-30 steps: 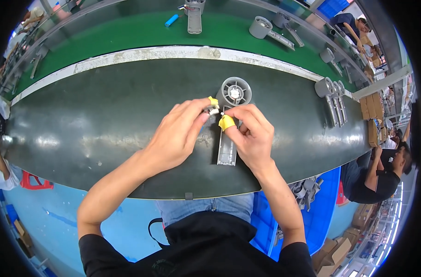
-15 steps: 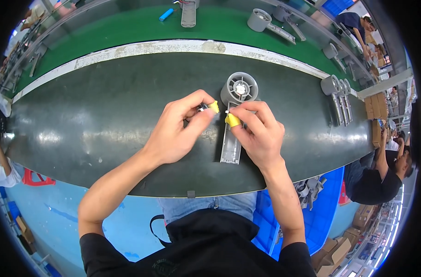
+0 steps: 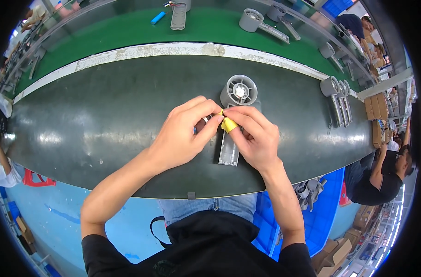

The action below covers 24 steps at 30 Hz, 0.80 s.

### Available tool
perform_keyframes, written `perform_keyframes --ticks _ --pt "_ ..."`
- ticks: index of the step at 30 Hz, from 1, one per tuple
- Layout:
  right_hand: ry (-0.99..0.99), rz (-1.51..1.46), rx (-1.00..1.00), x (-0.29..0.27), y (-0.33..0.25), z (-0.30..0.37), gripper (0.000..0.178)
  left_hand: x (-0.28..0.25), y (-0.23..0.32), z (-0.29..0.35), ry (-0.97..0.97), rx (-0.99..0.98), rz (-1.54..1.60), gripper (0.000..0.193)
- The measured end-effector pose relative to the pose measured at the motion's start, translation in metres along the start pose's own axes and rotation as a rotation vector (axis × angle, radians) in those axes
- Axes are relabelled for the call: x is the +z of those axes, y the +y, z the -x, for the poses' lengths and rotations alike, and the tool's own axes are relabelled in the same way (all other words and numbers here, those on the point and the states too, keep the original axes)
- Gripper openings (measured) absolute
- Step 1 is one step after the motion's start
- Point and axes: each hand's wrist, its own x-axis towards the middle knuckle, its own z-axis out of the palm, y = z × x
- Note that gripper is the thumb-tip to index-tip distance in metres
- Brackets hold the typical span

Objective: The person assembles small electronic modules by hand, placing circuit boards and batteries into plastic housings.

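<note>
Showing the left hand (image 3: 182, 131) and right hand (image 3: 259, 138) brought tip to tip over the grey fan housing (image 3: 238, 91); closing the gap visible half a second earlier, and so concentrating the fine work at one shared point. Lying on the dark surface (image 3: 104, 101), with ring at 1 o'clock from the fingertips and handle (image 3: 228, 154) running towards 6 o'clock. Showing, in the left hand, fingers curled and thumb closed around a dark part (image 3: 200, 125); in the right hand, thumb and forefinger pinched together, apparently on a small piece, too covered to identify. Wearing yellow finger covers (image 3: 229, 124) on both hands. Including also three similar housings (image 3: 331, 87) between 2 and 3 o'clock, a blue cylinder (image 3: 158, 18) at 11 o'clock and a blue bin (image 3: 328, 203) at 4 o'clock.
</note>
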Motion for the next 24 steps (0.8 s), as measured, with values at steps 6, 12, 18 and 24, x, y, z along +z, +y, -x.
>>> perform_keyframes --ticks 6,12,18,24 --pt "-0.032 -0.122 0.138 -0.002 -0.002 0.001 0.023 0.004 -0.004 0.000 0.112 0.268 -0.270 0.011" --pt "-0.022 -0.227 0.279 -0.004 -0.006 0.001 0.020 0.000 -0.003 0.002 -0.001 0.058 -0.073 0.013" --pt "0.012 -0.304 0.341 -0.001 -0.009 0.001 0.020 0.005 -0.004 0.005 0.045 -0.016 0.281 0.021" --pt "0.030 -0.339 0.357 -0.002 -0.007 0.001 0.019 -0.003 -0.005 0.001 -0.158 -0.024 0.197 0.035"
